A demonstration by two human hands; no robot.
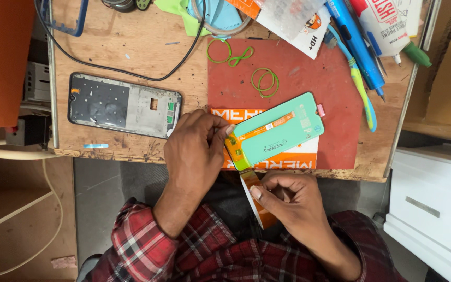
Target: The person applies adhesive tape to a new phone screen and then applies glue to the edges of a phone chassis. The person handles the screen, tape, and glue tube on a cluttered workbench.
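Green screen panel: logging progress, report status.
Left hand pins green screen panel. Right hand pinches orange strip at its near end. Nothing obstructing.

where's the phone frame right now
In the head view the phone frame lies flat on the wooden table, left of the red mat and just beyond the left hand, with a black cable curving behind it.
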